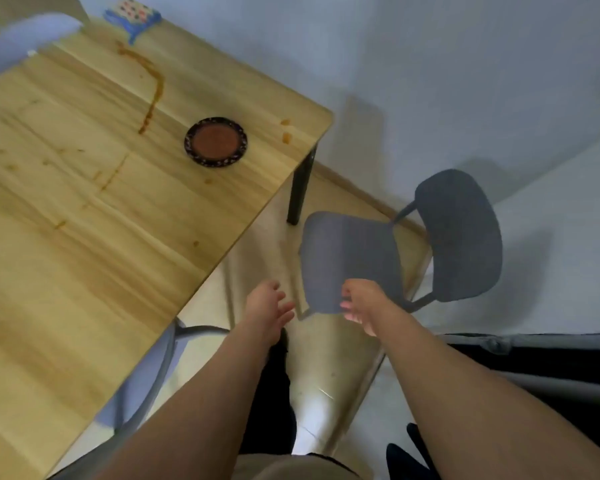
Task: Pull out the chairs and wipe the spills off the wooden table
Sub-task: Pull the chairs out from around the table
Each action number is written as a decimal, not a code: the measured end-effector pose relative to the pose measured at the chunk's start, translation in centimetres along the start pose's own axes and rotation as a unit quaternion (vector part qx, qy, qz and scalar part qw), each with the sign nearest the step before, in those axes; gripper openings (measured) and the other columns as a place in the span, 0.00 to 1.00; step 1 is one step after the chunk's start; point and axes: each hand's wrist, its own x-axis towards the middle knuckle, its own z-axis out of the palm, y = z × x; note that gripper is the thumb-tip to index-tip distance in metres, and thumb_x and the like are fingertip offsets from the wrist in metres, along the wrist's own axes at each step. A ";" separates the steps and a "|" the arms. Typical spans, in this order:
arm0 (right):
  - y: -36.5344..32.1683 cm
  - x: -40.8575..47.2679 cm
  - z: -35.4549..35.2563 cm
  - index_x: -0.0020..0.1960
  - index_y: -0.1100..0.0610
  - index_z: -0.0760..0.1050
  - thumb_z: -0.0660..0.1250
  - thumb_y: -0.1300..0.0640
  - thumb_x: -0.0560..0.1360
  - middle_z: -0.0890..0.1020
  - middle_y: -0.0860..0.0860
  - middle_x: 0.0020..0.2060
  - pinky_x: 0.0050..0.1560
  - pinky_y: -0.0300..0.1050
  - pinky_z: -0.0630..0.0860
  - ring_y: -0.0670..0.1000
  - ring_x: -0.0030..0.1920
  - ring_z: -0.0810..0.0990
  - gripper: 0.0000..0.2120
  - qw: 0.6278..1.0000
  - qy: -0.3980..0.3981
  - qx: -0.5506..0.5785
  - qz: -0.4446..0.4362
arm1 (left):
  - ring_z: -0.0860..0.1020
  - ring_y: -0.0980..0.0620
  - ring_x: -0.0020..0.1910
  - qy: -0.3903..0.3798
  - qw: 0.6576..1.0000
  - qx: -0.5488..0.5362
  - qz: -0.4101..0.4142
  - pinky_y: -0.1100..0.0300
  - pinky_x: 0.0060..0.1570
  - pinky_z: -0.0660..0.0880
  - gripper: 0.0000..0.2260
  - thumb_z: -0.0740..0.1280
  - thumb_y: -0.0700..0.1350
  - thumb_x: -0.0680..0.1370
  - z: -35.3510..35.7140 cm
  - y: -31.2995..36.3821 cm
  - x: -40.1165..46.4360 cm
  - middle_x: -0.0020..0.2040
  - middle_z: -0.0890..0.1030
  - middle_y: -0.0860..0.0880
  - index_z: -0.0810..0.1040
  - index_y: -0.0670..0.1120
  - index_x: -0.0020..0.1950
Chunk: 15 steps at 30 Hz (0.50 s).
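Head view shows us the wooden table (84,237) from above, and it fills the left part of the picture. On it we see a long brown spill (149,88) that runs from the far edge toward the middle, and small brown drops (285,131) near the far right corner. More thin marks (110,176) lie toward the middle of the table. A dark round plate (216,142) with red-brown content stands near the right edge, between the long spill and the drops. A blue patterned cloth (132,15) lies at the far edge, partly over it.

A grey chair (395,247) stands on the floor (326,358) beyond the right edge of the table, apart from it, near the black table leg (300,188). Its back is turned away from the table. Our right hand (359,301) is at the near edge of the chair seat; the fingers are loosely bent, but the picture is blurred and we cannot tell if they hold the seat. Our left hand (269,306) is in the air just beside the seat, with fingers relaxed and spread, and it holds nothing.

A second chair (146,368), light grey, is partly under the near right edge of the table.
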 end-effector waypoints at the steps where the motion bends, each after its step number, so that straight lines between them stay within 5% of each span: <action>1: -1.2 0.9 -1.3 0.64 0.58 0.72 0.57 0.62 0.80 0.75 0.53 0.47 0.39 0.41 0.71 0.52 0.41 0.76 0.14 1.000 0.023 0.007 0.001 | 0.76 0.44 0.44 -0.018 1.000 0.021 -0.004 0.52 0.46 0.75 0.13 0.54 0.43 0.84 2.2 0.5 0.8 0.56 0.74 0.43 0.71 0.44 0.66; 4: -4.6 3.2 -5.8 0.60 0.61 0.74 0.58 0.62 0.80 0.74 0.54 0.44 0.42 0.43 0.69 0.55 0.41 0.75 0.11 0.996 0.089 -0.012 0.003 | 0.71 0.48 0.35 -0.046 0.994 0.090 -0.038 0.57 0.37 0.68 0.09 0.54 0.39 0.82 7.6 2.0 2.8 0.42 0.73 0.45 0.73 0.44 0.46; 7: -7.2 4.6 -10.2 0.40 0.60 0.72 0.57 0.65 0.78 0.71 0.55 0.36 0.33 0.41 0.64 0.52 0.32 0.67 0.09 0.986 0.152 -0.066 -0.022 | 0.78 0.42 0.51 -0.079 0.986 0.134 -0.065 0.51 0.46 0.72 0.09 0.56 0.42 0.83 12.5 2.8 4.0 0.54 0.76 0.43 0.73 0.42 0.59; 9: -8.3 5.8 -13.4 0.38 0.56 0.69 0.58 0.62 0.74 0.72 0.54 0.35 0.37 0.44 0.65 0.55 0.36 0.69 0.07 0.978 0.180 -0.098 -0.046 | 0.76 0.40 0.64 -0.087 0.981 0.153 -0.077 0.48 0.55 0.73 0.10 0.58 0.43 0.83 15.6 3.1 4.3 0.60 0.76 0.41 0.72 0.42 0.62; 12: -9.3 8.2 -18.1 0.46 0.54 0.74 0.60 0.58 0.72 0.77 0.55 0.43 0.44 0.48 0.68 0.57 0.45 0.75 0.05 0.964 0.223 -0.135 -0.057 | 0.78 0.39 0.54 -0.107 0.970 0.200 -0.088 0.48 0.53 0.74 0.05 0.58 0.40 0.82 19.7 3.0 4.7 0.52 0.77 0.41 0.73 0.40 0.52; 15: -10.8 10.2 -21.5 0.68 0.59 0.70 0.63 0.56 0.73 0.75 0.60 0.63 0.59 0.53 0.72 0.63 0.62 0.74 0.24 0.938 0.288 -0.189 -0.020 | 0.73 0.47 0.34 -0.086 0.968 0.226 -0.074 0.53 0.35 0.69 0.06 0.59 0.38 0.80 23.0 2.6 5.1 0.40 0.73 0.44 0.72 0.43 0.44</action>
